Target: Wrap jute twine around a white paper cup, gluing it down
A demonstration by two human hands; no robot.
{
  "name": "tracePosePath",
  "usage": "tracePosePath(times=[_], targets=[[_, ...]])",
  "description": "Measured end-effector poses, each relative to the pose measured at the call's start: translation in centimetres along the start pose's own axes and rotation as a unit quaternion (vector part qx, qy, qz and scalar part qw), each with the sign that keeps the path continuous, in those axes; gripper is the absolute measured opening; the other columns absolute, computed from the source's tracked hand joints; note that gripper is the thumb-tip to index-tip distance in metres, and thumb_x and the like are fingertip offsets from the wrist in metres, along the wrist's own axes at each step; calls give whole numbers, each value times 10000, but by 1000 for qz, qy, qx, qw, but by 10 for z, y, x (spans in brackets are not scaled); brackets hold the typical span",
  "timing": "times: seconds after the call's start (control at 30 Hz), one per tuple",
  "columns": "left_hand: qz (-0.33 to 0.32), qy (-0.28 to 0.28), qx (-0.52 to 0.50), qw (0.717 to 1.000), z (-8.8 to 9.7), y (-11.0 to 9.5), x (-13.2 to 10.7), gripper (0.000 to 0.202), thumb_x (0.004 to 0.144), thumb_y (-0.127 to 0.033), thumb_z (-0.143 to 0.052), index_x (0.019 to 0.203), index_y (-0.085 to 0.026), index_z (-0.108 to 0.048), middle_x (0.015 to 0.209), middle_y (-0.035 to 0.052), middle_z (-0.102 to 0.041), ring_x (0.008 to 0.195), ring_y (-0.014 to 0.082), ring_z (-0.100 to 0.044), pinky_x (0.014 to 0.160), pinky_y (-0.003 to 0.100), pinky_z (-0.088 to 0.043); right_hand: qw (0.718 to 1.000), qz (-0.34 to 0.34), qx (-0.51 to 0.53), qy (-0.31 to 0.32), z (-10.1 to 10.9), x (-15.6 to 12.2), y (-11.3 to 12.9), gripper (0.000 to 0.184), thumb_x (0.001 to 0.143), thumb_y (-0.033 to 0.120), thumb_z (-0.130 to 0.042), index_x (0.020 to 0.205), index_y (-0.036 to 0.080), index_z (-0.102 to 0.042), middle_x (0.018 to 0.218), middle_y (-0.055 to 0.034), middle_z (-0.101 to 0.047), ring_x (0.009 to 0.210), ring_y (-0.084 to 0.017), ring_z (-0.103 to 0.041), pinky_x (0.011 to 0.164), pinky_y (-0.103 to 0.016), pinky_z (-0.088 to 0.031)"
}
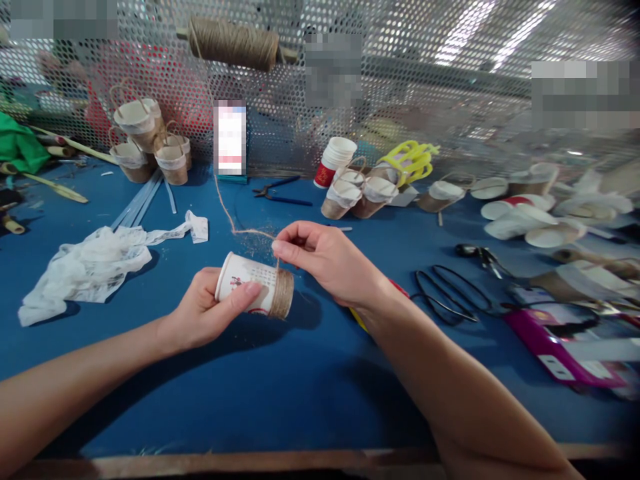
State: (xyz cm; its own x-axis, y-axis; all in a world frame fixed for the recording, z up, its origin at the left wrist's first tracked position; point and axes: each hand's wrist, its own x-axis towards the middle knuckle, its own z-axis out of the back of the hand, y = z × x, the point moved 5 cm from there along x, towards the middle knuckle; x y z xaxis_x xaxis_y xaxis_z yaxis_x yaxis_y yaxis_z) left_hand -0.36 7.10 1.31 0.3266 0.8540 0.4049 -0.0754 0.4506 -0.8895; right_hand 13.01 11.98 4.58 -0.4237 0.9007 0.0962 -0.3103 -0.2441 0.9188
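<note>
My left hand (210,303) is closed around a white paper cup (243,280) with printed writing, tilted on its side above the table. Brown twine (284,293) is wound in close turns around the cup's base end, at the right. My right hand (320,257) pinches the loose strand of twine (253,231) between thumb and fingers, just above the wound part. From there the strand runs left and up past a phone toward a large twine spool (233,43) on a rod against the perforated metal screen.
Twine-covered cups with handles (173,160) stand at the back left; more (343,193) stand beside stacked paper cups (335,160). White lace (90,267) lies left. Pliers (283,193), a black cable (450,290) and a purple box (555,347) are on the blue table (225,400).
</note>
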Motion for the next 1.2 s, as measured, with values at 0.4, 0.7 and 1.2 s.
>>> tracePosePath(times=[0.4, 0.7, 1.2], targets=[[-30, 5, 30, 999, 1, -4, 1, 284, 820, -170, -469, 543, -143, -526, 487, -32, -474, 438, 56, -381, 419, 164, -348, 1000, 4, -18, -11, 2, -1, 5, 142, 739, 296, -552, 716, 156, -558, 660, 18, -552, 604, -90, -481, 570, -233, -384], [-51, -6, 40, 998, 1, -6, 0, 297, 805, -147, -486, 508, -149, -483, 463, -46, -425, 419, 50, -351, 405, 170, -320, 1000, -9, -19, 0, 1, -3, 3, 130, 735, 272, -568, 723, 142, -560, 665, 18, -553, 611, -85, -473, 574, -228, -376], [-106, -13, 55, 993, 2, -16, 1, 229, 769, -72, -495, 562, -143, -559, 508, -25, -547, 439, 52, -458, 420, 160, -364, 998, -50, 13, 31, -7, 0, -3, 121, 738, 243, -569, 727, 123, -563, 653, 24, -537, 593, -69, -445, 550, -215, -345]])
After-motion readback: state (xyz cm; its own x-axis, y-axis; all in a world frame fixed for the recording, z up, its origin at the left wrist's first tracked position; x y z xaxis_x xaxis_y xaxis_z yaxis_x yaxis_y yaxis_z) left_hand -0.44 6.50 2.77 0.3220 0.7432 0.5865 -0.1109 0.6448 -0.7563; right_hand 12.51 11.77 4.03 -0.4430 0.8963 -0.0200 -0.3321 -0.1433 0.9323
